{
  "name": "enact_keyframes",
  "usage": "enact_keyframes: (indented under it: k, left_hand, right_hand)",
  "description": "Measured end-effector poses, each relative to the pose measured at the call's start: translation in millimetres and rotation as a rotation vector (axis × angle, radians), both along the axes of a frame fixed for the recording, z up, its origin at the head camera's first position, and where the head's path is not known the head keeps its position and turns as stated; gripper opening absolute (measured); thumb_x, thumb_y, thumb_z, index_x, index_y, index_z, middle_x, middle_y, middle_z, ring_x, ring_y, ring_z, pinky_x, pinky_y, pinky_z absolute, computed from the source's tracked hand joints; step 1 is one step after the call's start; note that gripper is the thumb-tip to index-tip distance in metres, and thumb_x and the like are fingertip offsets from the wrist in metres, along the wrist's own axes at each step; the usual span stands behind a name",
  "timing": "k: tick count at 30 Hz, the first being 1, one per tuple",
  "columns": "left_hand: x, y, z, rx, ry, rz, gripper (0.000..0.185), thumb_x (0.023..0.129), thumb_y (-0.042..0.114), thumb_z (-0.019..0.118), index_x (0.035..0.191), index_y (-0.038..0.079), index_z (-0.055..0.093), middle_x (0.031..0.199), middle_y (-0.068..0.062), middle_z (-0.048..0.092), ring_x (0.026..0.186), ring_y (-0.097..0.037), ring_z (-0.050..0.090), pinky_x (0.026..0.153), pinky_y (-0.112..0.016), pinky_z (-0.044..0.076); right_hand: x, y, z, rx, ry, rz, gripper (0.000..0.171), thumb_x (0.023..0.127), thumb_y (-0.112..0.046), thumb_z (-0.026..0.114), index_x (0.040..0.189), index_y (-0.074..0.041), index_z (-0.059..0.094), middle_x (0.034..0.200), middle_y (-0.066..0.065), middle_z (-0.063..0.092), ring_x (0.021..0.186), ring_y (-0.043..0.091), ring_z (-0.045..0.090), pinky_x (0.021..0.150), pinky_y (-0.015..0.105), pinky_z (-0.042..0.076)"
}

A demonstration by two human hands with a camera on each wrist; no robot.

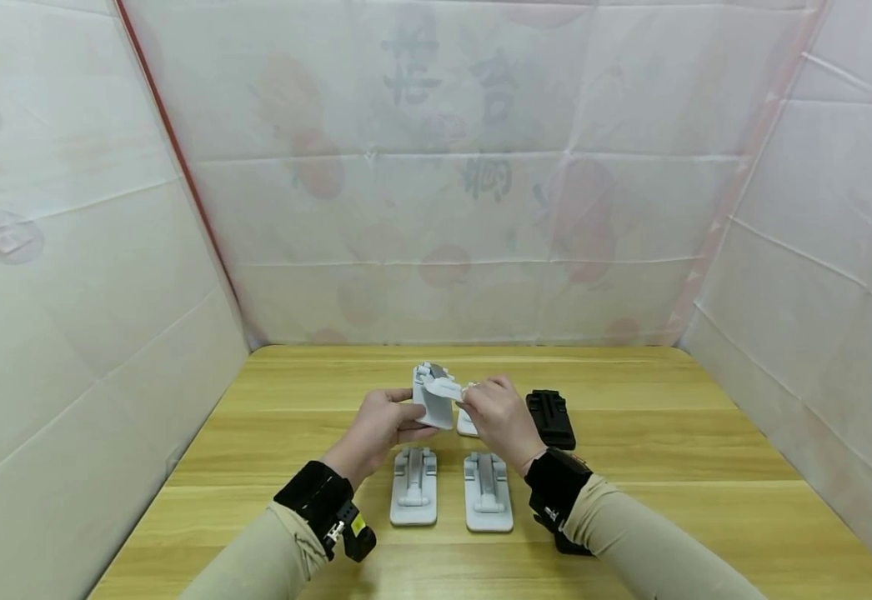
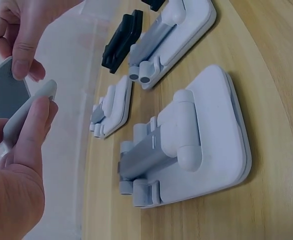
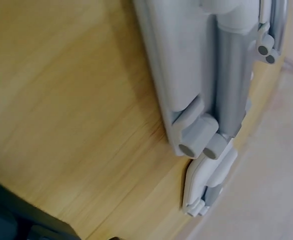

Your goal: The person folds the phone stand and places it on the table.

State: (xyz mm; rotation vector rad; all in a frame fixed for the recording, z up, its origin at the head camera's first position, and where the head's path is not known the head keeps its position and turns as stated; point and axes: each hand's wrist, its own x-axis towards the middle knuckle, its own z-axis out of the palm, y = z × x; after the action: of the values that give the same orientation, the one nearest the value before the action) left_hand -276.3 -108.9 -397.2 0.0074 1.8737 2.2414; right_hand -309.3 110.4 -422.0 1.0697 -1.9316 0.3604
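Observation:
Raised over the table is a white folding phone stand, partly unfolded, between both hands. My left hand grips its base from the left, thumb on one face and fingers behind. With thumb and fingers, my right hand pinches the lifted plate at its free end. The left wrist view shows the grey face of that plate under the right thumb. Two folded white phone stands, a left one and a right one, lie side by side below the hands. Neither hand appears in the right wrist view.
Another white phone stand lies behind the right hand, partly hidden. A black phone stand lies to its right, and a further black item shows under the right wrist. Cloth walls enclose the wooden table at back and sides.

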Motion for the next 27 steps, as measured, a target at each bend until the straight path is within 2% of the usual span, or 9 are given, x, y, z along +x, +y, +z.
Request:
enact_keyframes:
  k: [3, 5, 8, 10, 13, 18, 20, 23, 27]
  left_hand:
    - [0.9, 0, 0.3, 0.015, 0.002, -0.013, 0.047, 0.101, 0.005, 0.054, 0.144, -0.013, 0.047, 0.129, -0.036, 0.061, 0.107, -0.038, 0.072, 0.089, -0.039, 0.062]
    - [1.3, -1, 0.7, 0.038, 0.003, -0.025, 0.046, 0.105, 0.015, 0.052, 0.143, -0.011, 0.049, 0.127, -0.035, 0.063, 0.107, -0.038, 0.072, 0.090, -0.040, 0.062]
    - [2.5, -1, 2.1, 0.076, -0.002, -0.047, 0.052, 0.108, 0.032, 0.052, 0.141, -0.009, 0.052, 0.125, -0.033, 0.065, 0.108, -0.037, 0.071, 0.091, -0.040, 0.061]
    - [2.9, -1, 2.7, 0.090, 0.006, -0.059, 0.058, 0.107, 0.037, 0.055, 0.141, -0.009, 0.051, 0.125, -0.032, 0.065, 0.109, -0.036, 0.071, 0.092, -0.039, 0.061]
    - [3.0, -2, 3.1, 0.106, -0.004, -0.059, 0.055, 0.105, 0.030, 0.061, 0.140, -0.011, 0.052, 0.127, -0.030, 0.065, 0.111, -0.035, 0.070, 0.092, -0.037, 0.061]
    - [1.0, -2, 2.2, 0.137, -0.022, -0.052, 0.046, 0.107, 0.019, 0.056, 0.139, -0.013, 0.051, 0.127, -0.032, 0.064, 0.110, -0.034, 0.071, 0.095, -0.036, 0.060]
    - [-1.4, -3, 0.5, 0.144, -0.025, -0.047, 0.045, 0.107, 0.016, 0.052, 0.141, -0.014, 0.048, 0.127, -0.033, 0.063, 0.109, -0.033, 0.071, 0.095, -0.037, 0.059]
    - [-5.2, -2, -3.4, 0.145, -0.033, -0.027, 0.045, 0.108, 0.011, 0.049, 0.144, -0.015, 0.043, 0.128, -0.035, 0.062, 0.107, -0.035, 0.072, 0.095, -0.038, 0.059]
    - [-10.0, -2, -11.1, 0.098, -0.054, 0.021, 0.046, 0.108, 0.006, 0.047, 0.146, -0.016, 0.039, 0.129, -0.037, 0.060, 0.108, -0.038, 0.070, 0.094, -0.038, 0.060]
  right_hand:
    - [0.6, 0, 0.5, 0.035, 0.026, -0.012, 0.025, 0.080, -0.007, 0.085, 0.085, -0.011, 0.060, 0.078, 0.000, 0.069, 0.074, 0.015, 0.067, 0.085, 0.033, 0.058]
    - [1.0, 0, 0.5, 0.061, 0.049, -0.024, 0.023, 0.081, -0.008, 0.084, 0.083, -0.011, 0.062, 0.079, 0.000, 0.071, 0.076, 0.014, 0.069, 0.084, 0.032, 0.058]
    - [2.1, 0, 0.4, 0.098, 0.086, -0.028, 0.015, 0.087, -0.006, 0.078, 0.085, -0.010, 0.064, 0.081, 0.000, 0.073, 0.080, 0.015, 0.071, 0.086, 0.032, 0.059]
    - [2.7, 0, 0.1, 0.119, 0.110, -0.021, 0.011, 0.089, -0.001, 0.073, 0.088, -0.009, 0.065, 0.082, 0.001, 0.074, 0.082, 0.016, 0.071, 0.086, 0.032, 0.059]
    - [3.7, 0, -1.0, 0.136, 0.128, 0.007, 0.014, 0.085, 0.005, 0.072, 0.090, -0.007, 0.067, 0.085, 0.002, 0.075, 0.084, 0.017, 0.072, 0.086, 0.033, 0.059]
    - [6.1, 4, -1.9, 0.138, 0.074, 0.035, 0.019, 0.082, -0.007, 0.084, 0.093, -0.009, 0.069, 0.086, 0.001, 0.074, 0.082, 0.015, 0.071, 0.086, 0.035, 0.059]
    - [6.6, 7, -1.6, 0.130, 0.044, 0.031, 0.015, 0.085, -0.012, 0.083, 0.093, -0.010, 0.071, 0.084, -0.001, 0.073, 0.078, 0.014, 0.069, 0.087, 0.037, 0.058]
    - [6.0, 14, -1.2, 0.108, 0.002, 0.012, 0.005, 0.095, -0.017, 0.073, 0.093, -0.013, 0.072, 0.079, -0.002, 0.070, 0.072, 0.014, 0.066, 0.088, 0.039, 0.056]
    - [5.1, 29, -1.8, 0.070, -0.036, -0.020, 0.015, 0.102, -0.019, 0.062, 0.092, -0.013, 0.071, 0.076, -0.002, 0.065, 0.069, 0.015, 0.061, 0.093, 0.041, 0.054]
